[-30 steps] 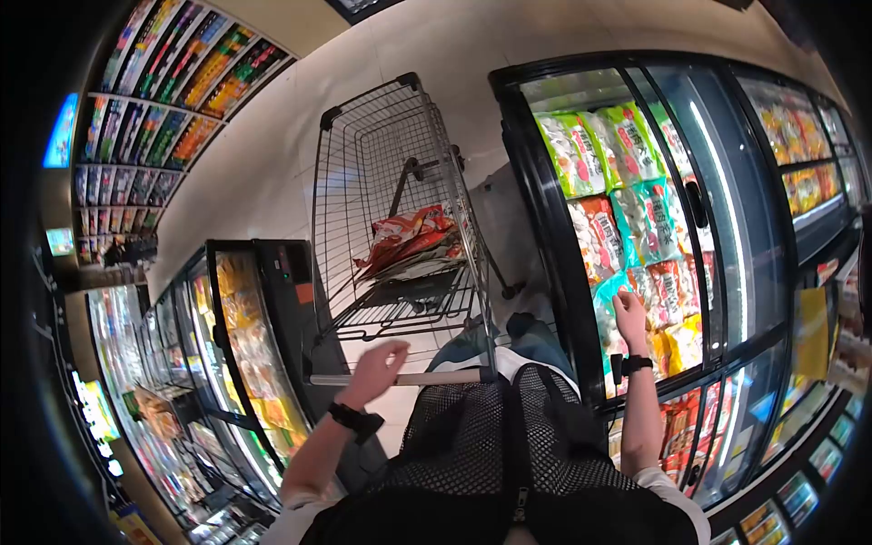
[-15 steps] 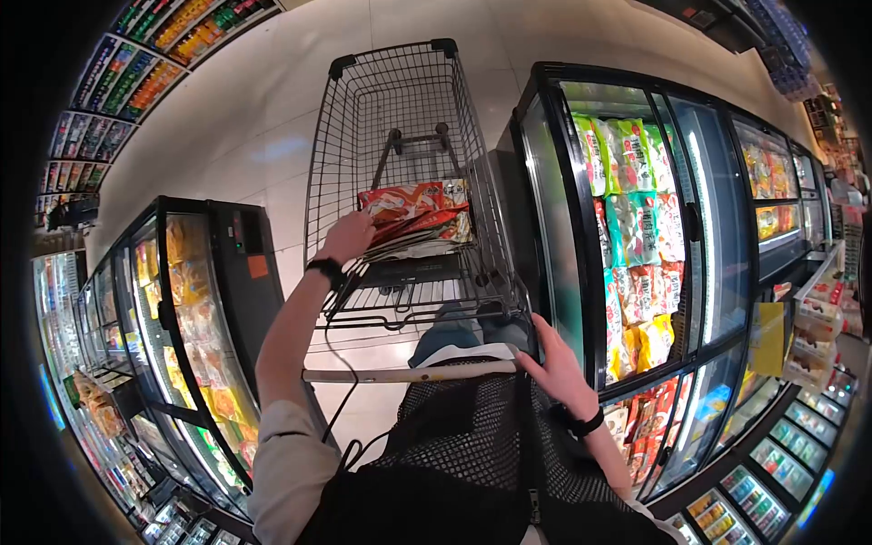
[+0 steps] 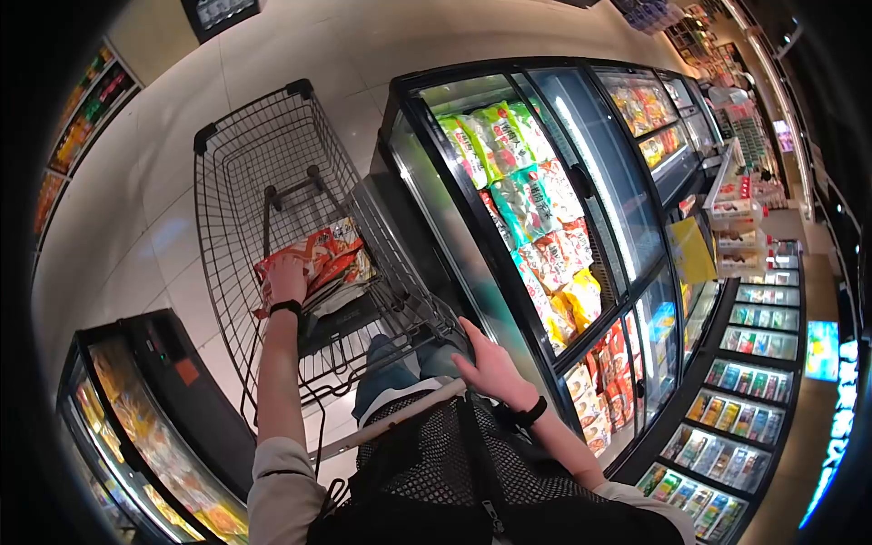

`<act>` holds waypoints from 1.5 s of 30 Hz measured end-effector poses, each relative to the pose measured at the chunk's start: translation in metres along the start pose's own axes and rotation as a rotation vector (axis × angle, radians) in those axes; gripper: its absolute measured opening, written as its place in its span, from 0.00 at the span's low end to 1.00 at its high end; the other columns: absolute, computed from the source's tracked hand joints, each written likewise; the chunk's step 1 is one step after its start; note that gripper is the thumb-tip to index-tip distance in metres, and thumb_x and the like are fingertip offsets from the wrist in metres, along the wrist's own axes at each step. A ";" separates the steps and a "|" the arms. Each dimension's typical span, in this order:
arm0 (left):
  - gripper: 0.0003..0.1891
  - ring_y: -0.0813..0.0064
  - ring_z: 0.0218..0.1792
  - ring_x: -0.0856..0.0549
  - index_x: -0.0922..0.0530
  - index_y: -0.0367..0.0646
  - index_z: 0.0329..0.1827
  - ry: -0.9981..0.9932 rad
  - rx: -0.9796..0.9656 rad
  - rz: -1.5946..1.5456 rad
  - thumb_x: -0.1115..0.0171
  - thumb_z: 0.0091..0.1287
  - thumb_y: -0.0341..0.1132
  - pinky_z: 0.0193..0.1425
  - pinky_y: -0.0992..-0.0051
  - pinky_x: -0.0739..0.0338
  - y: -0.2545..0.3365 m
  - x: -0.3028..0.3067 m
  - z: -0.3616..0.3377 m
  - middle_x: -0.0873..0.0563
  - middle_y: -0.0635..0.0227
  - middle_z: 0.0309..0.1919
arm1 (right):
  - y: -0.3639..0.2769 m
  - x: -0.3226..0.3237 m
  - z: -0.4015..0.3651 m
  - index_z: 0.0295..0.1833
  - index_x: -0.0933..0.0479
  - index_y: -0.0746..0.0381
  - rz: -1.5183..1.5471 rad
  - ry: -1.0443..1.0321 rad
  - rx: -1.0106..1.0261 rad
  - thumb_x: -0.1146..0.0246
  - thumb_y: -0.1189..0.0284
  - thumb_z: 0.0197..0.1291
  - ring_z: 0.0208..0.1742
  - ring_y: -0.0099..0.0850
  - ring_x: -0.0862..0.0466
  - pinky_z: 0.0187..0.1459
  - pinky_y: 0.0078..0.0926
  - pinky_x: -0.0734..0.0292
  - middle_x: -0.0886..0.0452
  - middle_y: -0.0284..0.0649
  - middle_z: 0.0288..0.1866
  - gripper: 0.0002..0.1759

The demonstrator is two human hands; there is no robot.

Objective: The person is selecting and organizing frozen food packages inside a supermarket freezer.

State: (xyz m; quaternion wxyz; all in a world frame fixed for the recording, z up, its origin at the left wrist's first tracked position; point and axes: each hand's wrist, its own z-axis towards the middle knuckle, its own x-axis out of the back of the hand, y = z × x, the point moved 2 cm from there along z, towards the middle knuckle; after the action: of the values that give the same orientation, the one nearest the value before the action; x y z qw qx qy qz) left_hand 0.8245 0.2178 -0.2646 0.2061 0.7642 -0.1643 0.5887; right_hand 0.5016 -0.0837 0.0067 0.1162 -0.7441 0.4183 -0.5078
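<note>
My left hand (image 3: 287, 278), with a black band at the wrist, reaches down into the shopping cart (image 3: 207, 238). Its fingers are bent over the left part of a red food packet (image 3: 318, 250) that lies on top of other flat packets. The fingertips are partly hidden against it. My right hand (image 3: 498, 371), also banded in black, rests at the right end of the cart's handle (image 3: 400, 416). Its fingers are stretched along the cart's side, with the thumb apart near the handle.
Close on my right stands a glass-doored freezer (image 3: 581, 173) full of bagged food. Another freezer (image 3: 168, 381) is at the lower left. Drink shelves (image 3: 727, 409) line the right side. A yellow sign (image 3: 692, 250) hangs by the far freezers.
The view has turned, so the cart now appears further left and tilted. My left hand has moved from the red packet's edge further over it. My right hand stays by the handle's end.
</note>
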 end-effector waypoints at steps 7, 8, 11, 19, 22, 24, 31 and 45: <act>0.13 0.51 0.60 0.12 0.11 0.46 0.56 -0.017 0.095 -0.157 0.33 0.72 0.35 0.67 0.50 0.20 -0.014 0.021 0.001 0.08 0.56 0.53 | 0.007 -0.005 -0.002 0.82 0.35 0.60 0.152 0.023 -0.058 0.33 0.60 0.71 0.60 0.53 0.11 0.62 0.46 0.16 0.12 0.56 0.58 0.39; 0.13 0.51 0.58 0.12 0.10 0.46 0.56 -0.019 0.148 -0.259 0.34 0.72 0.34 0.66 0.52 0.19 -0.018 0.033 0.000 0.07 0.55 0.52 | 0.006 -0.003 -0.002 0.80 0.32 0.59 0.182 0.040 -0.042 0.32 0.61 0.71 0.59 0.52 0.11 0.60 0.47 0.16 0.12 0.54 0.57 0.36; 0.15 0.46 0.53 0.10 0.11 0.47 0.59 0.041 0.126 -0.444 0.38 0.73 0.31 0.60 0.54 0.16 -0.045 0.036 -0.005 0.08 0.51 0.50 | 0.017 -0.009 -0.002 0.77 0.30 0.59 0.219 0.067 -0.013 0.32 0.62 0.70 0.58 0.51 0.11 0.59 0.47 0.16 0.11 0.53 0.56 0.33; 0.14 0.71 0.46 0.12 0.15 0.37 0.63 0.337 0.058 -0.693 0.41 0.81 0.29 0.53 0.70 0.18 -0.058 0.159 -0.064 0.09 0.60 0.46 | 0.030 -0.016 0.001 0.74 0.27 0.63 0.245 0.137 0.044 0.32 0.63 0.70 0.56 0.51 0.09 0.60 0.45 0.15 0.10 0.52 0.54 0.31; 0.14 0.72 0.52 0.12 0.18 0.34 0.65 0.420 0.040 -0.897 0.44 0.85 0.31 0.59 0.71 0.18 -0.010 0.263 -0.089 0.10 0.60 0.53 | 0.027 -0.014 -0.001 0.76 0.28 0.63 0.191 0.140 0.042 0.32 0.60 0.70 0.61 0.53 0.12 0.64 0.47 0.17 0.13 0.54 0.59 0.33; 0.19 0.70 0.57 0.13 0.24 0.31 0.72 0.483 0.052 -1.166 0.46 0.87 0.36 0.62 0.70 0.18 0.007 0.304 -0.107 0.14 0.54 0.62 | 0.024 -0.011 -0.003 0.79 0.31 0.63 0.128 0.124 0.046 0.33 0.57 0.71 0.67 0.54 0.17 0.67 0.47 0.20 0.18 0.56 0.65 0.36; 0.26 0.59 0.67 0.15 0.32 0.37 0.79 0.540 0.224 -1.421 0.47 0.87 0.44 0.68 0.62 0.15 0.087 0.376 -0.157 0.21 0.53 0.72 | 0.020 -0.004 0.001 0.80 0.34 0.67 0.084 0.092 0.105 0.34 0.52 0.74 0.70 0.53 0.19 0.69 0.47 0.21 0.18 0.56 0.66 0.41; 0.18 0.66 0.66 0.18 0.22 0.36 0.70 0.562 0.473 -1.137 0.50 0.86 0.35 0.73 0.64 0.25 0.180 0.356 -0.162 0.16 0.58 0.68 | 0.227 0.105 0.154 0.63 0.17 0.64 0.689 0.540 -0.200 0.34 0.57 0.75 0.45 0.33 0.10 0.50 0.31 0.17 0.09 0.42 0.45 0.23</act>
State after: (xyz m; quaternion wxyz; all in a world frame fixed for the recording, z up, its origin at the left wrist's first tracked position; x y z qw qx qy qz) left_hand 0.6904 0.1420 0.1376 0.3458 0.5743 0.4562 0.5853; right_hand 0.5319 -0.3415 -0.1307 0.0929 -0.4097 0.7042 -0.5724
